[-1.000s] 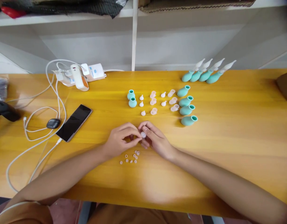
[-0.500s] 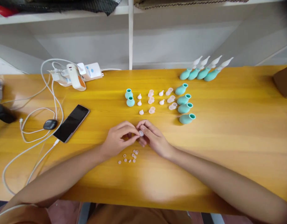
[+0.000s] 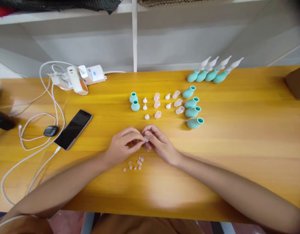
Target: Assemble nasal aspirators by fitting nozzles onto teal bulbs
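Both hands meet over the middle of the table, pinching one small translucent round part (image 3: 146, 139) between them. My left hand (image 3: 124, 144) holds it by thumb and fingertips from the left. Around its other side my right hand (image 3: 162, 144) is closed, with the thumb on top; the fingers hide much of the part. Several small pinkish rings (image 3: 138, 162) lie loose just below the hands. Beyond the hands stand small white bulb-shaped pieces (image 3: 146, 117) and clear pinkish cups (image 3: 158, 114) in rows. Open-necked teal bulbs (image 3: 195, 123) lie to the right, and two more teal bulbs (image 3: 135, 106) stand to the left.
Teal bulbs with white pointed tips (image 3: 220, 77) lean at the back right. On the left are a phone (image 3: 74, 129), a black earbud-like case (image 3: 51, 131), looped white cables (image 3: 61, 109) and a power strip with chargers (image 3: 93, 74). A brown box (image 3: 296, 83) sits at the right edge.
Both hands keep their pinch on the small part, which has turned slightly between the fingers. The whole view has shifted a little; the other things on the table have not moved.
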The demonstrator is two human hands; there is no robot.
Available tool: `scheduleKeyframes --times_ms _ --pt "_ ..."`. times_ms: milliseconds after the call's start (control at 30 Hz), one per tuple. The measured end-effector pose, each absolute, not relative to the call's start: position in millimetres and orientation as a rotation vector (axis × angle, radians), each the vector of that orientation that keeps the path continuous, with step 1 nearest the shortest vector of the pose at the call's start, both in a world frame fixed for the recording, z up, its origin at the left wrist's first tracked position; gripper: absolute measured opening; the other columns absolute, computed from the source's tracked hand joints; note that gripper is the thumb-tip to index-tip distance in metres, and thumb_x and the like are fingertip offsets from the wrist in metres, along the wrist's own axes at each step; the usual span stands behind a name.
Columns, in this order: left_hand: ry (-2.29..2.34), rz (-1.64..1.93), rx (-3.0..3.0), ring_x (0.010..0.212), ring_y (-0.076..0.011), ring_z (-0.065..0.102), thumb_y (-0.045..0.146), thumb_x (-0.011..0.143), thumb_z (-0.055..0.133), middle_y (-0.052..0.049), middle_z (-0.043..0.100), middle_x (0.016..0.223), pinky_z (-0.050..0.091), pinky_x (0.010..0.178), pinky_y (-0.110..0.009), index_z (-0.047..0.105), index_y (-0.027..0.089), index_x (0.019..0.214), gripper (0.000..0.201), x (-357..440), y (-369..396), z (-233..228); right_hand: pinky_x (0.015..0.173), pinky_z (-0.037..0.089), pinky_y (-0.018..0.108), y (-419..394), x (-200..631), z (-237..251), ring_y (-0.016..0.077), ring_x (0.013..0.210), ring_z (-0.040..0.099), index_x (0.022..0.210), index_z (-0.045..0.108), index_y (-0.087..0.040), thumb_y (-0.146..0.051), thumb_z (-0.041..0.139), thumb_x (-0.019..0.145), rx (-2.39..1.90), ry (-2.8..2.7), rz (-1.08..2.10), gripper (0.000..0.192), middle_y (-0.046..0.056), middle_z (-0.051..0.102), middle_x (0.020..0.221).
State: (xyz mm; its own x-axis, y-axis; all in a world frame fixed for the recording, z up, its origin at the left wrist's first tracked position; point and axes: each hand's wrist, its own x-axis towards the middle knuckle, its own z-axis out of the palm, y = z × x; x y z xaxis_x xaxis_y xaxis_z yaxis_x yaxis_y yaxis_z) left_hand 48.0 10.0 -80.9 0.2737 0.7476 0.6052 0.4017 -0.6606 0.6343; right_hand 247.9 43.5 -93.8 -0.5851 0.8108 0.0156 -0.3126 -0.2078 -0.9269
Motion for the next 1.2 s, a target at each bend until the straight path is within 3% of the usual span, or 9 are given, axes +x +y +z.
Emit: scheduleKeyframes --times_ms 433,767,867,1033,1200 --pt "1.066 1.344 2.213 0.085 -0.0128 0.075 0.013 0.102 0.078 -0.005 0.077 0.1 0.062 0.072 -0.022 0.079 0.021 0.106 0.009 47.4 9.4 -78.5 0.064 0.047 0.025 44.5 248.4 -91.5 0.0083 0.065 0.053 0.104 0.057 -0.021 -0.06 0.071 0.107 -0.649 -1.301 1.868 0.042 -0.003 0.056 0.085" --pt "1.051 1.385 2.201 0.082 -0.0116 0.071 0.01 0.101 0.077 -0.004 0.075 0.099 0.059 0.069 -0.022 0.076 0.02 0.107 0.012 49.2 8.9 -77.5 0.077 0.051 0.028 42.3 248.5 -84.1 0.0132 0.081 0.055 0.102 0.059 -0.021 -0.064 0.068 0.107 -0.69 -1.415 1.755 0.044 0.0 0.057 0.092" --pt "1.066 1.374 2.172 0.081 -0.0117 0.069 0.008 0.1 0.076 -0.004 0.073 0.101 0.059 0.071 -0.023 0.073 0.021 0.109 0.016 48.7 8.4 -77.6 0.081 0.049 0.031 47.1 251.5 -84.1 0.0151 0.084 0.055 0.103 0.061 -0.022 -0.063 0.066 0.109 -0.736 -1.515 1.638 0.042 0.002 0.06 0.093" --pt "1.076 1.416 1.942 0.082 -0.0116 0.064 0.001 0.088 0.063 -0.01 0.063 0.126 0.06 0.075 -0.028 0.059 0.02 0.109 0.028 44.5 8.5 -80.7 0.092 0.047 0.039 74.1 266.1 -88.6 0.0235 0.098 0.058 0.103 0.072 -0.025 -0.06 0.082 0.098 -0.836 -1.933 1.114 0.037 0.007 0.071 0.098" --pt "1.11 1.34 1.956 0.083 -0.0137 0.058 -0.004 0.079 0.055 -0.004 0.061 0.106 0.05 0.071 -0.026 0.057 0.021 0.101 0.033 42.6 11.5 -82.2 0.091 0.045 0.04 92.0 272.5 -93.1 0.0253 0.096 0.057 0.097 0.076 -0.025 -0.057 0.085 0.096 -0.747 -2.154 0.986 0.033 0.006 0.078 0.093"
